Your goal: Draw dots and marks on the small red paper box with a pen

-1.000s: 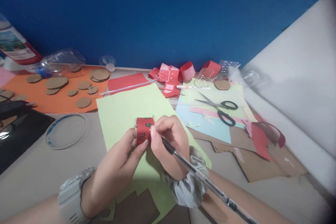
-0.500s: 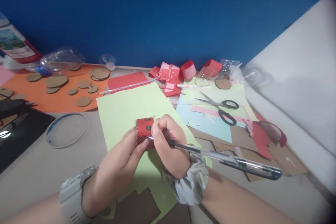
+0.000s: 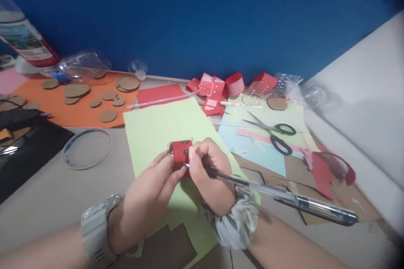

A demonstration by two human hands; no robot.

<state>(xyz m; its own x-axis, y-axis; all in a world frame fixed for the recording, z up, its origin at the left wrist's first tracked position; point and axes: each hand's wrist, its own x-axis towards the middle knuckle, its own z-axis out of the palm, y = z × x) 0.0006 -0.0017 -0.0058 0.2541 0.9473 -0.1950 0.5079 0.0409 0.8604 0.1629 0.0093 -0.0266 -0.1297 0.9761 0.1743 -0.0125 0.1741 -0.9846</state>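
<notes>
- Your left hand [image 3: 143, 201] is holding the red ring [image 3: 180, 150]. Its thumb is pressing low on the near side, and its fingers are going around the left end.
- Your right hand [image 3: 217, 176] is pinching the pen [image 3: 284, 195] in a narrow grip. Its fingertips are hiding the right end of the red ring.
- The pen tip is pointing at the dotted part of the red ring, by your left thumb. You cannot tell if it is touching.
- The red ring is sitting in your fingers above the green paper [image 3: 170, 117]. Dark round marks are showing on its top part.
- A clear bottle [image 3: 86, 64] with a blue cap [image 3: 61, 76] is lying on its side at the back left. What is inside is hard to tell.
- A tall bottle [image 3: 27, 40] is leaning at the far left, with red showing near its bottom.
- A hoop [image 3: 86, 149] is lying flat to the left, and grey table [image 3: 121, 155] is showing inside it.
- The green paper is reaching out past your hands at the back. Its right edge is running under your right hand.
- Grey table is also showing between the hoop and your left hand.
- The scissors [image 3: 274, 130] are lying open to the right, well apart from your fingers.
- The blue wall [image 3: 202, 17] is standing behind everything.
</notes>
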